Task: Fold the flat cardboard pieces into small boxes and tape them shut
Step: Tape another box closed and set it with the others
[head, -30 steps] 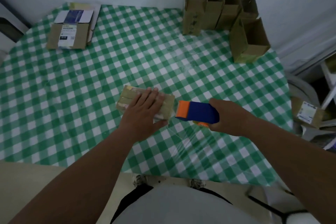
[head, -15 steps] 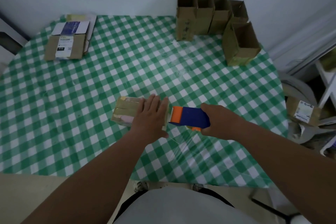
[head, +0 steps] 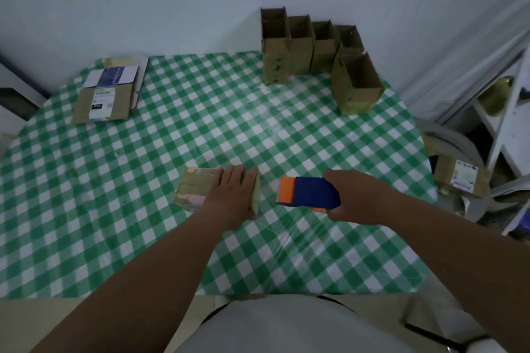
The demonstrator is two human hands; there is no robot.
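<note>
A small folded cardboard box lies on its side on the green checked tablecloth near the front middle. My left hand lies flat on its right part, fingers straight, thumb down the box's right end. My right hand grips a blue and orange tape dispenser a short way right of the box, its orange end pointing at the box with a gap between them. A stack of flat cardboard pieces lies at the back left.
Several open upright boxes stand in a row at the back against the wall, with one more in front at the right. The round table ends at right, where a labelled box and white shelves stand.
The tape dispenser has drawn back to the right, away from the box's end it was touching. My left hand has stayed pressed on the box.
</note>
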